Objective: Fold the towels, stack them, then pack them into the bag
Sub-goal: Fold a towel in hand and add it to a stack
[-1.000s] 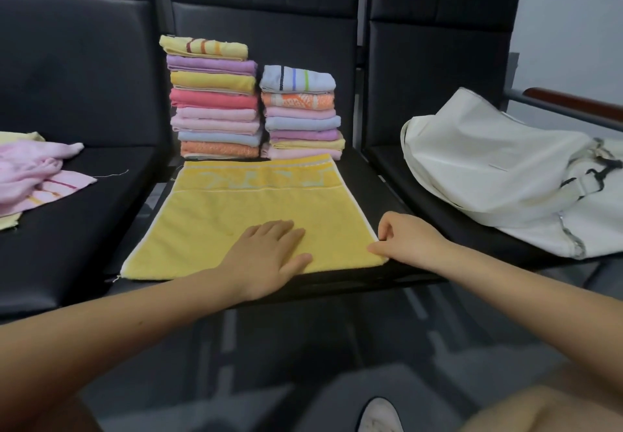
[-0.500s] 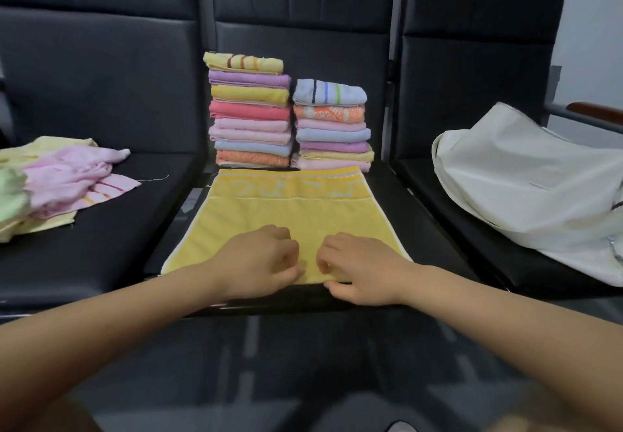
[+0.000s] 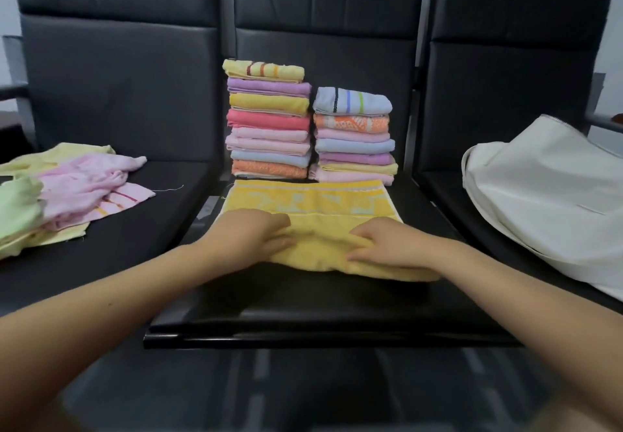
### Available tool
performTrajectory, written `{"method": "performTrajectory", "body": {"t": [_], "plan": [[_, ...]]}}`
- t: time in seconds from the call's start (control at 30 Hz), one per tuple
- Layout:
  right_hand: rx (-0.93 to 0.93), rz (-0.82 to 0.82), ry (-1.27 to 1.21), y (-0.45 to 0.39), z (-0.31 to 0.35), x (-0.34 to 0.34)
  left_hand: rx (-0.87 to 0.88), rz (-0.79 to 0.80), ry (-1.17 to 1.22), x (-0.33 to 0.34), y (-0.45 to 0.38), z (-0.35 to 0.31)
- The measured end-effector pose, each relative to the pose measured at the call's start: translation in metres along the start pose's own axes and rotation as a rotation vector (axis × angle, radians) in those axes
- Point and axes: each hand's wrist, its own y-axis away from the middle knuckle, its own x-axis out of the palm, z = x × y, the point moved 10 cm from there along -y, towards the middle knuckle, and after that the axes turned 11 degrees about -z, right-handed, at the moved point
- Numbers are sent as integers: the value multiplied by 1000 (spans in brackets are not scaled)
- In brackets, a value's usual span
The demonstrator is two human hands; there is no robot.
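A yellow towel (image 3: 320, 205) lies on the middle black seat, its near edge lifted and bunched. My left hand (image 3: 251, 237) grips that near edge on the left and my right hand (image 3: 387, 241) grips it on the right, both with fingers curled into the cloth. Behind the towel stand two stacks of folded towels: a taller stack (image 3: 268, 119) on the left and a shorter stack (image 3: 354, 136) on the right. A white bag (image 3: 546, 195) lies on the right seat.
A loose heap of unfolded towels (image 3: 67, 188), pink, green and pale yellow, sits on the left seat. Black seat backs rise close behind the stacks. The front edge of the middle seat (image 3: 320, 334) runs below my forearms.
Both hands came together at the towel's near edge, took hold of it and carried it forward toward the stacks, so the flat towel is now bunched and partly folded.
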Motion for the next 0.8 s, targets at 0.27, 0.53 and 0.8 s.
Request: {"method": "performTrajectory", "body": {"t": [0.27, 0.53, 0.8], "plan": [[265, -205, -142, -4, -75, -41, -337, 88, 60, 8, -14, 87], [433, -306, -698, 31, -90, -35, -647, 81, 515, 15, 16, 103], [504, -279, -577, 36, -96, -36, -560, 141, 347, 19, 25, 104]]}}
